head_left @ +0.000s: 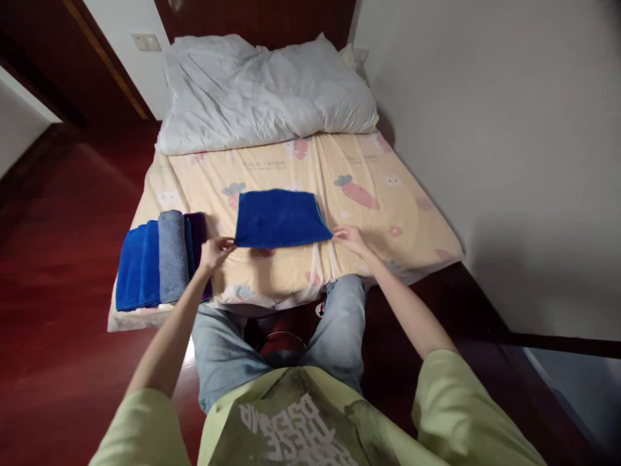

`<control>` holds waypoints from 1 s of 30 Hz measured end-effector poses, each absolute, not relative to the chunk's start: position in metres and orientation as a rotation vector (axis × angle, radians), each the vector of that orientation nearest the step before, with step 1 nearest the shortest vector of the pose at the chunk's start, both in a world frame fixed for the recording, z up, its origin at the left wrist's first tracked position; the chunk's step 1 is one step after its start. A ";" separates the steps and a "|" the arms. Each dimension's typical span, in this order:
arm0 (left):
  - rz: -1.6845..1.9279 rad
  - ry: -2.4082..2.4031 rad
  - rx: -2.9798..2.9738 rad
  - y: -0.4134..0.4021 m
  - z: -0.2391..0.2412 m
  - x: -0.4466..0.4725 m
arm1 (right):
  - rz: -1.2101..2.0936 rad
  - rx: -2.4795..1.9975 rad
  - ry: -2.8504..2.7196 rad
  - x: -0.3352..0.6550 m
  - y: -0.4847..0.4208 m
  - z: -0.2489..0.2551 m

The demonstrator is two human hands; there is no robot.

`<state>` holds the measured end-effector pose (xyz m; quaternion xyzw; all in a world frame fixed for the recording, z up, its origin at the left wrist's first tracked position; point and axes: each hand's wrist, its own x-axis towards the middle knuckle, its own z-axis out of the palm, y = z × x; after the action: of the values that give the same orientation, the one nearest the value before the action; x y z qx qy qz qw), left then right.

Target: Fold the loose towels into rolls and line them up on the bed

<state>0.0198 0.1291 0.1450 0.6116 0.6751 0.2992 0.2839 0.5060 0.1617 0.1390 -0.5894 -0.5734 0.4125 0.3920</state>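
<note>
A blue towel [280,219] is stretched out over the bed, its near edge lifted off the sheet between my hands. My left hand [217,253] pinches its near left corner. The near right corner is pinched in my right hand [350,239]. Just left of my left hand lie folded blue towels [140,265], a rolled grey towel [173,255] and a dark purple cloth [196,228], partly covered by the grey roll and my forearm.
The bed [412,213] has a pale yellow sheet with carrot prints. A bunched white quilt [272,90] covers its head end, against a dark headboard [262,19]. A grey wall [495,129] rises on the right. Dark red floor [63,259] lies to the left.
</note>
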 end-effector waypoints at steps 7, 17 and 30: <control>0.594 1.994 1.244 0.061 0.055 0.039 | 1.360 -1.749 -1.093 0.482 0.106 0.061; 0.666 2.050 1.251 0.078 0.060 0.051 | 1.339 -1.683 -1.000 0.489 0.102 0.046; 0.673 1.926 1.236 0.061 0.052 0.030 | 1.137 -1.806 -1.249 0.495 0.094 0.037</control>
<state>0.0298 0.0612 0.0520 0.4816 0.7503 0.2622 0.3692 0.4953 0.0943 0.0369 -0.6899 -0.4773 0.4343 0.3282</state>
